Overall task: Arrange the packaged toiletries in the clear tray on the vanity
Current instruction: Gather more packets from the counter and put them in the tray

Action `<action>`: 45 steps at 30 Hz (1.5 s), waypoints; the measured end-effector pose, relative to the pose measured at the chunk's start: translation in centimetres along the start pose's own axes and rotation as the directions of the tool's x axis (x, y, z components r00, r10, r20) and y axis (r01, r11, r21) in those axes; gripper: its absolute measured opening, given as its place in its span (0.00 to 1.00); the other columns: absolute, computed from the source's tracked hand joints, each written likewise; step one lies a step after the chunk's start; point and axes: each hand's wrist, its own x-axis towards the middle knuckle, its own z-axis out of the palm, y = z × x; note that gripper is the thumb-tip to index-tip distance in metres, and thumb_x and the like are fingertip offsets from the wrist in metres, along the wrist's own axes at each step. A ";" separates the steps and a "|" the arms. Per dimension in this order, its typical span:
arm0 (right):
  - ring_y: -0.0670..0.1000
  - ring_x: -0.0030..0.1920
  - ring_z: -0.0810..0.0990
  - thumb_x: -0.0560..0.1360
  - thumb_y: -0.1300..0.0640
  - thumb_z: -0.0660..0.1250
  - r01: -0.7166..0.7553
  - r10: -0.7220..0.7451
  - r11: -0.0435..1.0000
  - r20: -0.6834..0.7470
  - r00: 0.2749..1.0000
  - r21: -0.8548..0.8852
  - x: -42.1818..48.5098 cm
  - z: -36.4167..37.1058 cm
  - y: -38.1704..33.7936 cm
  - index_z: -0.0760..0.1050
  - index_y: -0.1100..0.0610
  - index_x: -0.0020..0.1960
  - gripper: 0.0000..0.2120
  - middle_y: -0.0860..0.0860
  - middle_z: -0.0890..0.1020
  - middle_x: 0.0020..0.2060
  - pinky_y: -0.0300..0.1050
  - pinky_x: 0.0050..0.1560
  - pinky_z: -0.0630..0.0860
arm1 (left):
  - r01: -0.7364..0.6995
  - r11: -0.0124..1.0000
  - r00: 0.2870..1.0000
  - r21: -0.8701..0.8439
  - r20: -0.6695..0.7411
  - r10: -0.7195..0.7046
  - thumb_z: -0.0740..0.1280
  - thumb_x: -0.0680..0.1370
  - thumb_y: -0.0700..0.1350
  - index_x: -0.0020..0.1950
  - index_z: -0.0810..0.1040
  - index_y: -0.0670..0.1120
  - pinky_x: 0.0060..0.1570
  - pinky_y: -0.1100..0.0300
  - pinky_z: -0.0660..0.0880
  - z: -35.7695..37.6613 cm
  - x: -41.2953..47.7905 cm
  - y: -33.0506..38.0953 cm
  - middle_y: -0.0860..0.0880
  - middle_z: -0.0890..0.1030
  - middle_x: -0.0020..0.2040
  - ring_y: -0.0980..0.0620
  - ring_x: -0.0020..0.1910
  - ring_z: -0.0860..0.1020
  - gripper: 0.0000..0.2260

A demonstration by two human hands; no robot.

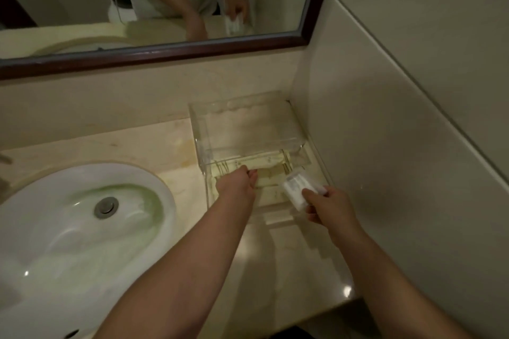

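Observation:
A clear acrylic tray [249,125] stands on the vanity in the back right corner, against the wall. Flat yellowish toiletry packets [271,162] lie in its front section. My left hand [239,181] reaches into that section, its fingers curled onto the packets. Whether it grips one, I cannot tell. Just right of the tray's front, my right hand [327,205] is shut on a small white packaged toiletry [297,190], held tilted above the counter.
A white oval sink [68,228] with a metal drain fills the left of the marble counter [289,256]. A dark-framed mirror [165,55] hangs above. The tiled side wall [399,146] runs close along the right, and the counter's front edge lies at the lower right.

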 end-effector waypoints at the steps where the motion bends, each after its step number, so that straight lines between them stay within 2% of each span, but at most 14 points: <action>1: 0.53 0.34 0.82 0.75 0.60 0.68 -0.015 0.015 1.000 0.008 1.000 -0.016 0.7 0.0 0.0 0.79 0.57 0.49 0.04 0.57 0.83 0.36 0.47 0.35 0.80 | -0.006 1.000 1.000 -0.018 -0.008 0.006 0.67 0.74 0.29 0.54 0.74 0.33 0.28 0.59 0.81 0.3 0.1 0.0 0.38 0.80 0.38 0.48 0.33 0.80 0.10; 6: 0.55 0.34 0.86 0.74 0.62 0.64 -0.001 0.004 0.991 0.024 1.000 -0.136 3.4 0.8 -0.2 0.79 0.56 0.45 0.06 0.55 0.85 0.34 0.56 0.41 0.84 | -0.027 0.999 0.998 -0.018 -0.055 0.026 0.65 0.76 0.30 0.54 0.75 0.33 0.23 0.60 0.79 1.1 1.1 0.2 0.39 0.78 0.36 0.47 0.32 0.79 0.08; 12: 0.51 0.29 0.83 0.72 0.60 0.66 0.042 -0.038 0.945 0.019 0.999 -0.323 3.7 1.4 0.1 0.77 0.54 0.42 0.03 0.52 0.84 0.33 0.47 0.30 0.80 | 0.011 0.998 1.000 0.069 -0.020 -0.009 0.63 0.80 0.38 0.42 0.73 0.35 0.17 0.64 0.74 1.2 2.1 0.7 0.42 0.76 0.36 0.51 0.22 0.78 0.09; 15: 0.51 0.36 0.83 0.71 0.52 0.67 0.064 -0.071 0.840 0.009 0.997 -0.539 3.4 1.0 0.2 0.77 0.52 0.45 0.05 0.48 0.84 0.38 0.45 0.35 0.78 | 0.063 0.995 0.996 0.074 0.053 -0.067 0.62 0.81 0.39 0.48 0.73 0.37 0.41 0.62 0.80 1.0 1.7 1.1 0.43 0.74 0.37 0.48 0.37 0.79 0.06; 17: 0.52 0.43 0.81 0.71 0.45 0.67 0.096 -0.157 0.639 -0.007 0.988 -0.764 3.1 0.9 0.0 0.76 0.52 0.49 0.12 0.48 0.82 0.44 0.43 0.38 0.73 | 0.129 0.988 0.987 0.090 0.088 -0.136 0.60 0.82 0.42 0.51 0.73 0.39 0.52 0.58 0.77 0.5 1.1 1.4 0.44 0.73 0.36 0.48 0.41 0.78 0.07; 20: 0.55 0.49 0.82 0.71 0.39 0.68 0.089 -0.250 0.492 -0.043 0.967 -0.866 2.6 0.7 -0.2 0.73 0.55 0.57 0.23 0.52 0.83 0.50 0.45 0.41 0.73 | 0.114 0.987 0.987 0.117 0.098 -0.126 0.62 0.81 0.42 0.42 0.73 0.41 0.32 0.64 0.78 -0.6 -0.3 1.4 0.47 0.70 0.29 0.53 0.27 0.71 0.09; 23: 0.58 0.51 0.82 0.71 0.41 0.69 0.100 -0.303 0.459 -0.049 0.952 -0.883 2.1 0.8 -0.3 0.68 0.57 0.61 0.27 0.54 0.82 0.52 0.46 0.42 0.73 | -0.155 0.948 0.982 0.279 0.151 0.116 0.64 0.78 0.39 0.39 0.73 0.42 0.25 0.63 0.72 -1.6 -2.0 0.6 0.47 0.72 0.27 0.52 0.25 0.71 0.08; 26: 0.57 0.54 0.77 0.72 0.49 0.70 0.323 -0.502 0.441 0.069 0.862 -0.838 1.7 1.6 0.0 0.69 0.54 0.62 0.22 0.55 0.78 0.54 0.49 0.48 0.73 | -0.587 0.592 0.809 0.552 0.379 0.449 0.63 0.77 0.39 0.39 0.78 0.43 0.36 0.60 0.73 -2.7 -3.0 -0.4 0.48 0.79 0.35 0.49 0.36 0.78 0.08; 28: 0.56 0.55 0.73 0.71 0.53 0.70 0.425 -0.569 0.347 0.172 0.804 -0.836 1.8 2.6 0.7 0.71 0.52 0.64 0.22 0.55 0.75 0.56 0.50 0.53 0.73 | -0.730 0.140 0.611 0.669 0.546 0.573 0.63 0.77 0.40 0.47 0.82 0.43 0.45 0.59 0.72 -4.0 -2.8 -1.0 0.47 0.82 0.44 0.48 0.47 0.79 0.07; 30: 0.55 0.56 0.72 0.72 0.53 0.70 0.439 -0.556 0.323 0.207 0.805 -0.838 2.0 3.4 1.4 0.71 0.50 0.66 0.23 0.54 0.74 0.58 0.50 0.54 0.74 | -0.685 -0.319 0.449 0.655 0.725 0.522 0.64 0.76 0.42 0.60 0.79 0.43 0.61 0.54 0.70 -5.3 -1.9 -1.7 0.44 0.80 0.59 0.44 0.61 0.74 0.14; 33: 0.55 0.56 0.72 0.73 0.54 0.68 0.427 -0.521 0.346 0.208 0.828 -0.835 2.1 4.1 2.1 0.72 0.50 0.66 0.21 0.54 0.74 0.57 0.48 0.53 0.73 | -0.553 -0.598 0.508 0.581 0.803 0.311 0.60 0.79 0.51 0.74 0.64 0.45 0.73 0.46 0.58 -6.9 -1.3 -2.4 0.42 0.63 0.76 0.39 0.76 0.56 0.24; 38: 0.58 0.59 0.72 0.73 0.54 0.67 0.392 -0.483 0.385 0.180 0.857 -0.835 1.8 5.3 1.0 0.73 0.51 0.64 0.19 0.56 0.74 0.58 0.49 0.55 0.72 | -0.571 -0.618 0.557 0.540 0.808 0.192 0.55 0.81 0.56 0.78 0.55 0.47 0.75 0.43 0.50 -8.8 -1.3 -2.7 0.43 0.53 0.79 0.40 0.78 0.48 0.28; 42: 0.58 0.60 0.73 0.73 0.55 0.68 0.511 -0.567 0.396 0.234 0.790 -0.763 -0.8 8.2 0.0 0.74 0.53 0.63 0.18 0.56 0.76 0.57 0.51 0.56 0.73 | -0.634 -0.456 0.487 0.624 0.781 0.391 0.59 0.79 0.48 0.75 0.63 0.44 0.73 0.46 0.59 -11.3 -2.7 -1.0 0.43 0.64 0.76 0.39 0.76 0.58 0.24; 45: 0.57 0.60 0.75 0.72 0.57 0.68 0.647 -0.587 0.455 0.340 0.735 -0.612 -4.0 12.0 -0.5 0.76 0.53 0.61 0.17 0.56 0.77 0.57 0.50 0.58 0.72 | -0.621 -0.286 0.515 0.729 0.656 0.552 0.61 0.77 0.44 0.71 0.69 0.43 0.71 0.53 0.61 -15.2 -4.1 1.6 0.44 0.70 0.72 0.43 0.72 0.65 0.22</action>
